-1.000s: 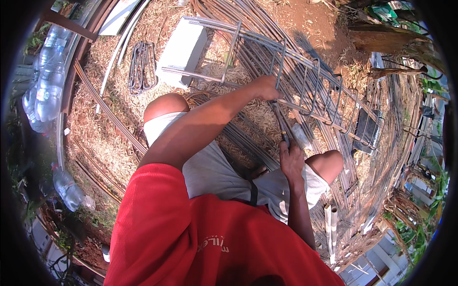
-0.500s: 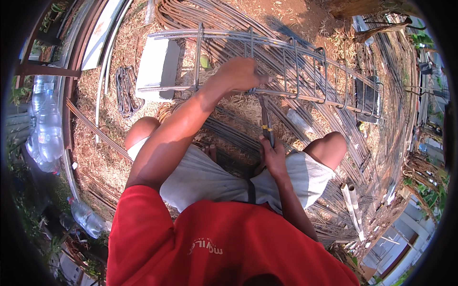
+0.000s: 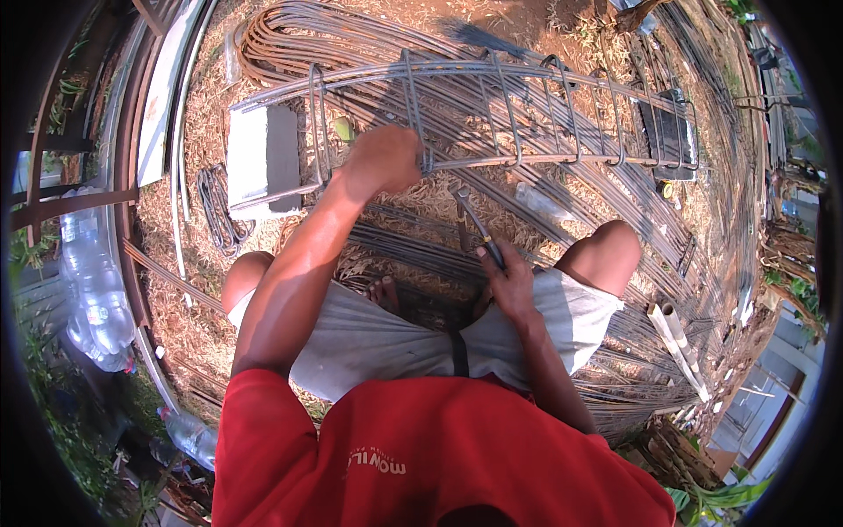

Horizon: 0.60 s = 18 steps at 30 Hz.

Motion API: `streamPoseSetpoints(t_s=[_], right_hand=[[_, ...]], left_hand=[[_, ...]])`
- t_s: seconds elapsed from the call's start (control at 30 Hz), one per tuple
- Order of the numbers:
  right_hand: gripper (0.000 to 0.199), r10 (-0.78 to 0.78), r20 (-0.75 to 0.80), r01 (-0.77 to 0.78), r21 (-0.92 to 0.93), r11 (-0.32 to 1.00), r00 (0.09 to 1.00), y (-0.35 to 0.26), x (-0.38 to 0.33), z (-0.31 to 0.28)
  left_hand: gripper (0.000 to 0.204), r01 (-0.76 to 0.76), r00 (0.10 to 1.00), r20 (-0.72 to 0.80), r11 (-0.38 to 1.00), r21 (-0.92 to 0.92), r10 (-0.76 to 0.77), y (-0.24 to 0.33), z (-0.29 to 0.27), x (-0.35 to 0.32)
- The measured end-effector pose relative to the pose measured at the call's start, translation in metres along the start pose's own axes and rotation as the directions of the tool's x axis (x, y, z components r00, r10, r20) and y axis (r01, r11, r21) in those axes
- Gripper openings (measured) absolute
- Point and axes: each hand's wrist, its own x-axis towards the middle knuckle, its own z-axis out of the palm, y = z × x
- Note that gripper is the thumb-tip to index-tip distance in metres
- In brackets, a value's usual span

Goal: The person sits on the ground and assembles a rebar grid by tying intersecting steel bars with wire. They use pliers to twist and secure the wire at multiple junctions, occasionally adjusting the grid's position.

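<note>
A rebar cage (image 3: 544, 160) of long bars and bent stirrups lies across in front of me. My left hand (image 3: 382, 161) is closed in a fist at its near bar, beside a stirrup joint; what the fingers grip is hidden. Below that bar, my right hand (image 3: 509, 279) is wrapped around the handle of steel pincers (image 3: 475, 221) with black and yellow grips. Their head points up toward the joint, a little apart from the bar. A white block (image 3: 262, 158) supports the cage's left end, and a dark block (image 3: 669, 132) stands under the right end.
Rebar (image 3: 290, 44) lies in bundles beneath and beyond the cage. Bent stirrups (image 3: 219, 211) are piled at the left, near clear plastic bottles (image 3: 92, 281). A green fruit-like object (image 3: 343, 129) lies behind my left wrist. Pale tubes (image 3: 678, 351) lie at the right.
The whole view has shifted, so the cage appears farther left. The pincers' head has come away from the near bar and tilted left. My left fist remains by the same joint.
</note>
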Motion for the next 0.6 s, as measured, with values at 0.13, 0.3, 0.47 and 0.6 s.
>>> streamPoseSetpoints(t_s=[0.13, 0.3, 0.47, 0.6], right_hand=[[0.045, -0.338, -0.095, 0.284, -0.358, 0.890, 0.936, -0.001, 0.009, -0.009], [0.045, -0.208, 0.041, 0.127, 0.674, 0.728, 0.977, -0.063, 0.043, -0.009], [0.044, -0.225, 0.102, -0.009, 0.925, 0.380, 0.969, -0.115, 0.063, 0.000], [0.033, -0.182, 0.036, 0.058, 0.872, 0.487, 0.983, -0.125, 0.063, 0.003]], left_hand=[[0.027, 0.053, 0.999, 0.038, 0.769, -0.637, -0.037, 0.003, -0.017, 0.002], [0.033, -0.059, 0.998, -0.045, 0.650, -0.758, 0.038, 0.023, -0.011, 0.007], [0.028, -0.147, 0.988, -0.148, 0.512, -0.846, 0.039, 0.034, -0.002, 0.001], [0.028, -0.178, 0.983, -0.166, 0.190, -0.966, 0.076, 0.026, -0.007, -0.007]])
